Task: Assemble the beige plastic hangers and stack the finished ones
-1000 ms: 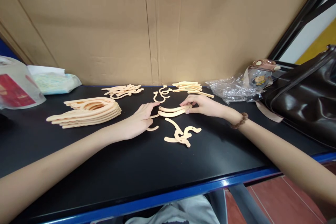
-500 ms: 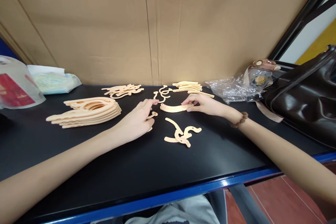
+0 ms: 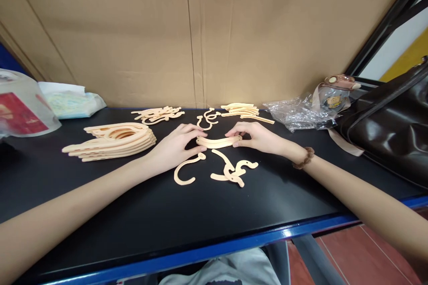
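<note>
A short curved bar of pale plastic (image 3: 218, 143) lies level between my hands, seemingly made of stacked strips. My left hand (image 3: 180, 144) pinches its left end between thumb and fingers. At the other end, the fingertips of my right hand (image 3: 251, 136) grip it too. Just below my left hand rests a pale hook (image 3: 180, 173) with a round eye at its top. Nearer the front, a folded piece with several curved arms (image 3: 230, 171) lies on the black table (image 3: 160, 227). Behind the bar are a few small loose hooks (image 3: 210, 116).
To the left sits a stack of pale hanger-shaped pieces (image 3: 115, 142). Piles of hooks (image 3: 160, 114) and strips (image 3: 242, 110) lie at the back by the cardboard (image 3: 133, 53). Clear plastic wrap (image 3: 294, 113), a bottle (image 3: 334, 95) and a dark bag (image 3: 388, 129) stand right.
My left hand has let the hook lie on the table and taken the bar's left end. The bar has shifted slightly left, with my right hand still on it.
</note>
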Demonstrator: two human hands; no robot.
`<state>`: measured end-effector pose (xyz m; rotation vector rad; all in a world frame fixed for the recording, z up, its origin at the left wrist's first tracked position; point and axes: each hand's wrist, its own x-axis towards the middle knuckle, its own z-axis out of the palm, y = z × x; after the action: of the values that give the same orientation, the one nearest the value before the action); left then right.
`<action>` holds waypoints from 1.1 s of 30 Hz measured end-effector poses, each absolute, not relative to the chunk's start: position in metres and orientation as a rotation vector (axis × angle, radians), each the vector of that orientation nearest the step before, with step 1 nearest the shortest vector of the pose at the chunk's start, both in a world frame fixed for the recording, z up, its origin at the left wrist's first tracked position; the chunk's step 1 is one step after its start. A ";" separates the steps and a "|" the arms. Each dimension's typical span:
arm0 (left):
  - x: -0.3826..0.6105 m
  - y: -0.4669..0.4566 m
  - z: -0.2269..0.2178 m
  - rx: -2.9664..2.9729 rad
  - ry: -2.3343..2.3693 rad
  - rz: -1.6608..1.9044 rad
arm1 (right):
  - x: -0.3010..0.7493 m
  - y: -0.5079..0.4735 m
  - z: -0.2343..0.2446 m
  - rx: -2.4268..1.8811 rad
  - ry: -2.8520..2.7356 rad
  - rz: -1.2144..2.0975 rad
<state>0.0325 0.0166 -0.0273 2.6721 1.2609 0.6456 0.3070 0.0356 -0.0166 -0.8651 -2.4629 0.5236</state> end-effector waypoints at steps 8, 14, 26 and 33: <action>0.035 0.017 -0.029 2.694 1.169 0.606 | 0.309 0.038 -0.018 -0.903 -2.489 0.379; 0.036 0.016 -0.027 2.734 1.191 0.607 | 0.314 0.044 -0.022 -0.947 -2.501 0.209; 0.040 0.012 -0.023 2.785 1.278 0.527 | 0.312 0.042 -0.020 -0.921 -2.548 0.171; 0.041 0.012 -0.024 2.802 1.249 0.538 | 0.312 0.041 -0.019 -0.931 -2.540 0.199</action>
<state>0.0406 0.0121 -0.0238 2.8018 1.2494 0.5385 0.3118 0.0406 -0.0191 -0.9308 -2.5399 0.1987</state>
